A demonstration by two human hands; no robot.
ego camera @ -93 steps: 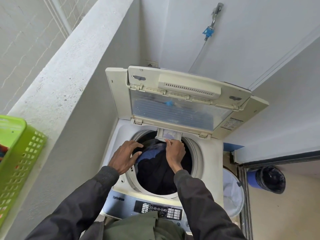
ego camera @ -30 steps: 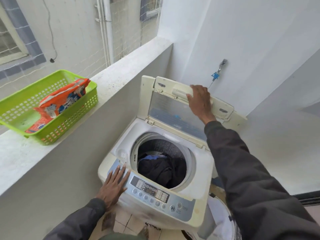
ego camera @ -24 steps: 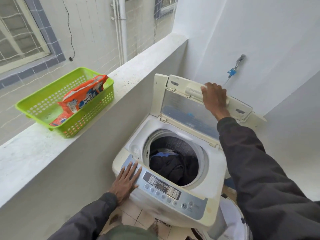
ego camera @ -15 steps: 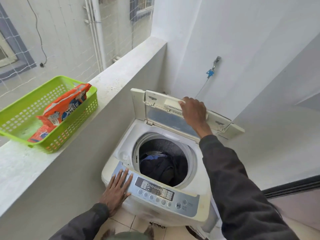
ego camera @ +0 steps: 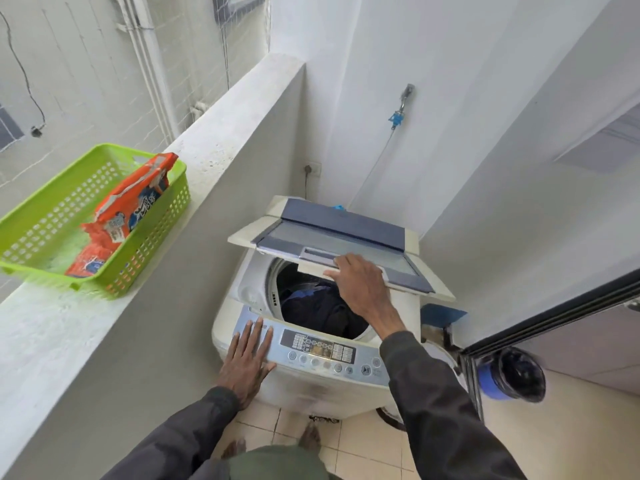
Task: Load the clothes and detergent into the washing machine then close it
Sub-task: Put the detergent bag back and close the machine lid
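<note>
the right hand (ego camera: 360,282) is gripping the front edge of the half-shut lid (ego camera: 332,230) above the dark clothes (ego camera: 318,308) in the drum (ego camera: 289,276) while the left hand (ego camera: 247,358) is resting flat, fingers straight, on the control panel (ego camera: 322,349), and i'd say a slipping lid could be pinching those curled fingers.

Daylit white walls (ego camera: 450,98) meet a grey concrete ledge (ego camera: 225,126), beige floor tiles (ego camera: 367,445) and a dark sliding-door frame (ego camera: 554,313).

drum mouth (ego camera: 294,276): front half open | lid (ego camera: 346,226) overhangs rear | wall (ego camera: 207,271) close left
</note>
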